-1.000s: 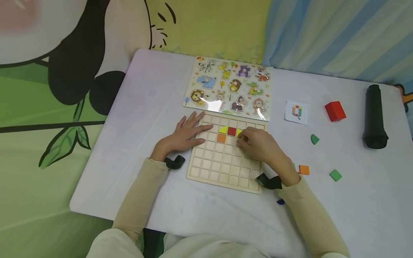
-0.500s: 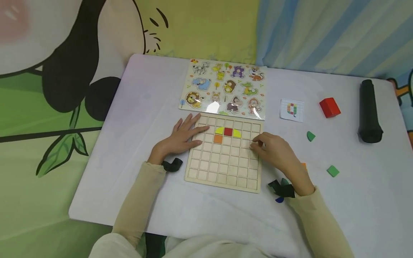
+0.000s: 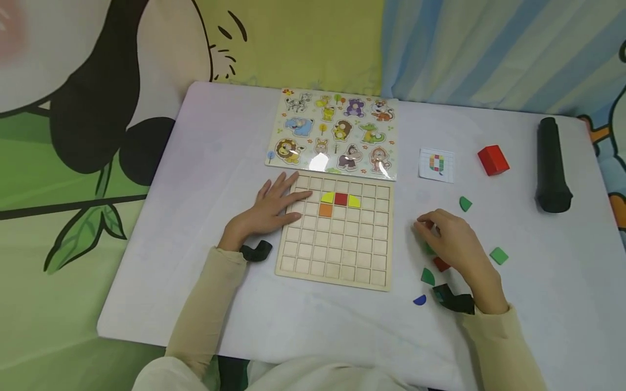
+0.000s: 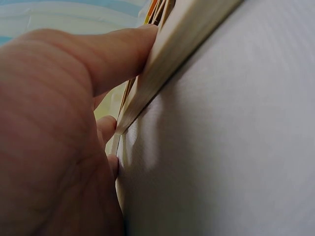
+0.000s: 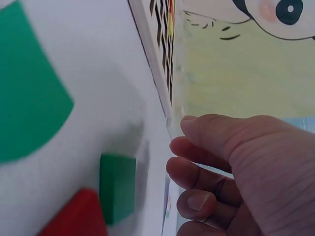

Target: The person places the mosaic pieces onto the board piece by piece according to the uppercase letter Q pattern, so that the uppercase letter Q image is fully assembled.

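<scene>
Left hand (image 3: 264, 218) resting, fingers spread, on left edge of pale wooden grid board (image 3: 342, 255), centre frame. Four sitting in: yellow quarter-round tiles (image 3: 328, 197), orange square tile (image 3: 325, 210), red square tile (image 3: 340, 199). Lying unplaced right of centre: blue half-round tile (image 3: 419, 300), green quarter-round tile (image 3: 427, 276). Right hand (image 3: 455, 239) hovering, fingers loosely curled, seemingly empty. Green square tile (image 3: 499, 255) lying further right. Likely over half remaining.
</scene>
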Demonstrator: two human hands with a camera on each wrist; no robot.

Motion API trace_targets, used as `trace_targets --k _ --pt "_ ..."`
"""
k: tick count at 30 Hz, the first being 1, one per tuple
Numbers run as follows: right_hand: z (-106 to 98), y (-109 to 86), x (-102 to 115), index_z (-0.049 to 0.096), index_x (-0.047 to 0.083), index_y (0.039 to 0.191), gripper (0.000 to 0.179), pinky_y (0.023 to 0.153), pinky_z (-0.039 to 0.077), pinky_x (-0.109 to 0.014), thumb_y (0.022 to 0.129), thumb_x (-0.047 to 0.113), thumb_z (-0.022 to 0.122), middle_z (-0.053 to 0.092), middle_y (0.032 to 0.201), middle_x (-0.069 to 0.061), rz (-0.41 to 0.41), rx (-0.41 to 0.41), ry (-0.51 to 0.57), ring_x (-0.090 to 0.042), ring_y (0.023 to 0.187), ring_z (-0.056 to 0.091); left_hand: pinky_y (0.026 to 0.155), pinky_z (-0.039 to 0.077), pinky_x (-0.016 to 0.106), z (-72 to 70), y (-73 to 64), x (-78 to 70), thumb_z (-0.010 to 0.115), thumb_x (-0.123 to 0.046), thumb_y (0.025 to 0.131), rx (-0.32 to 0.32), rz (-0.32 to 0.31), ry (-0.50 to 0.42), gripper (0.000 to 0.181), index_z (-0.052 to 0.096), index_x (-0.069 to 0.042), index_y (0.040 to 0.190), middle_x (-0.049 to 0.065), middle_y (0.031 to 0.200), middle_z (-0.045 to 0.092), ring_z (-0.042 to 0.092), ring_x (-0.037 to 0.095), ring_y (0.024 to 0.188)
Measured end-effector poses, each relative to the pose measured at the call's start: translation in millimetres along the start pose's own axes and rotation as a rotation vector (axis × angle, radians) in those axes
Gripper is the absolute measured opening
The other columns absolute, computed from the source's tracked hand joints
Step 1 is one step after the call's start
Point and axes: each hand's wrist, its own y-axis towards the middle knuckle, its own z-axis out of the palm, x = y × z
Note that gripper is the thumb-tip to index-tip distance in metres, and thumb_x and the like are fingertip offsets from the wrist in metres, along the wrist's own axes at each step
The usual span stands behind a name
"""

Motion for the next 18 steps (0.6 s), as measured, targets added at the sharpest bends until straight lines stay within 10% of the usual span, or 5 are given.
trace_targets --k 18 --pt "-5 -46.5 -46 0.068 0.0 0.111 0.028 0.06 0.044 -0.029 0.09 0.019 0.068 0.056 0.101 -0.015 0.162 -0.01 -0.027 -0.025 0.08 0.048 0.118 -0.011 0.051 1.4 0.3 1.1 0.05 -0.041 0.1 -0.001 0.001 -0.014 0.055 0.036 -0.028 0.152 0.004 0.166 -0.003 -0.016 0.026 0.151"
